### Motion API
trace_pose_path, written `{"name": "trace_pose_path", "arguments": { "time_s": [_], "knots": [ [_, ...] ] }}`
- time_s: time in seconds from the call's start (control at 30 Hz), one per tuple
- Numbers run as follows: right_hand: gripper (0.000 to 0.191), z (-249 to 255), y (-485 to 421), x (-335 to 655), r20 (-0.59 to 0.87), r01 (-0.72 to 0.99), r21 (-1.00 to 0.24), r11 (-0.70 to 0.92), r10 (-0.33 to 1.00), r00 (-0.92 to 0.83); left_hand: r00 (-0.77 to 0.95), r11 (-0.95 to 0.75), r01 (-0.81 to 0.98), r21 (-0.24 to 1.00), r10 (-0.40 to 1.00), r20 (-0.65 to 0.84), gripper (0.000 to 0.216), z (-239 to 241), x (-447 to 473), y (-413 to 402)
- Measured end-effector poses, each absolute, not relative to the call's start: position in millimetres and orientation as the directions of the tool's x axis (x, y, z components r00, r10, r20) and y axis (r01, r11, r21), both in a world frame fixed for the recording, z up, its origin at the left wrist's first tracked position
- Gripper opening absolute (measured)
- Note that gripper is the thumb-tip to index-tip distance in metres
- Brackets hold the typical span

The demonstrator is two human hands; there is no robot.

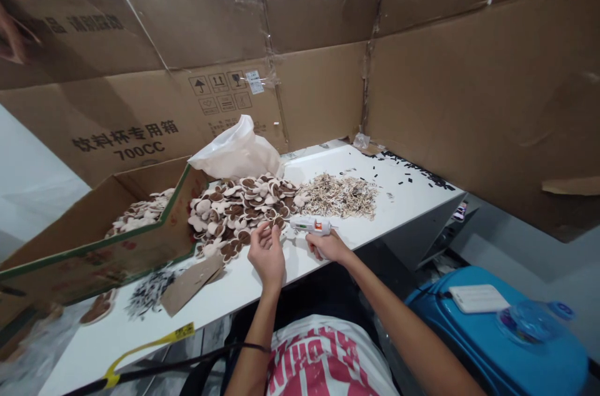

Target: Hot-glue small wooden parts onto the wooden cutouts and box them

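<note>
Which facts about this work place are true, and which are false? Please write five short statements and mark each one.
1. The right hand holds a glue gun. True.
2. Both hands hold glue guns. False: only one is visible; the left hand is near its nozzle.
3. A heap of thin pale strips lies right of the brown-and-white pieces. True.
4. The open box is empty. False: pale pieces lie inside this open box.
5. A white device lies on a blue surface. True.

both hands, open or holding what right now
Left hand: partly curled beside a brown piece; whether holding it cannot be told.
Right hand: closed, holding the white glue gun.
</note>
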State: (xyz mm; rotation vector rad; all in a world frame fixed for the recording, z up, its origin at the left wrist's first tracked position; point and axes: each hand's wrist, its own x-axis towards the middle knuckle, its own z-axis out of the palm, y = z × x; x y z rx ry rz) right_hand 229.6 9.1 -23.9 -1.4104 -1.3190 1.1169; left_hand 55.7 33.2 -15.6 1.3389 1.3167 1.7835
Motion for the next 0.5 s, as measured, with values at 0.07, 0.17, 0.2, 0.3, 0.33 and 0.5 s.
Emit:
{"name": "trace_pose_path", "arguments": {
  "time_s": [0.07,0.17,0.2,0.3,0.33,0.5],
  "knots": [
    [0.029,-24.7,10.2,229.5,-0.049,0.206,-0.977,-0.054,0.998,0.028,-0.359,-0.379,0.119,0.918,0.845,0.396,0.039,-15.6,55.8,33.6],
    [0.029,-26.1,11.4,229.7,-0.044,0.202,-0.978,-0.048,0.999,0.024,-0.352,-0.389,0.121,0.913,0.843,0.406,0.039,-16.0,55.7,34.2],
    [0.029,-26.6,11.5,230.0,-0.04,0.196,-0.98,-0.043,0.999,0.02,-0.35,-0.391,0.121,0.912,0.843,0.408,0.039,-16.3,55.6,34.4],
    [0.028,-28.0,10.9,231.2,-0.021,0.177,-0.984,-0.021,1.0,0.004,-0.346,-0.385,0.121,0.915,0.848,0.403,0.038,-17.1,55.1,35.0],
    [0.028,-28.3,10.4,231.5,-0.013,0.171,-0.985,-0.012,1.0,-0.007,-0.346,-0.381,0.12,0.917,0.849,0.398,0.038,-17.3,54.9,35.2],
    [0.031,-29.3,10.1,231.6,0.02,0.025,-0.999,0.021,1.0,-0.016,-0.346,-0.36,0.12,0.925,0.858,0.379,0.037,-17.8,54.8,36.1]
  ]
}}
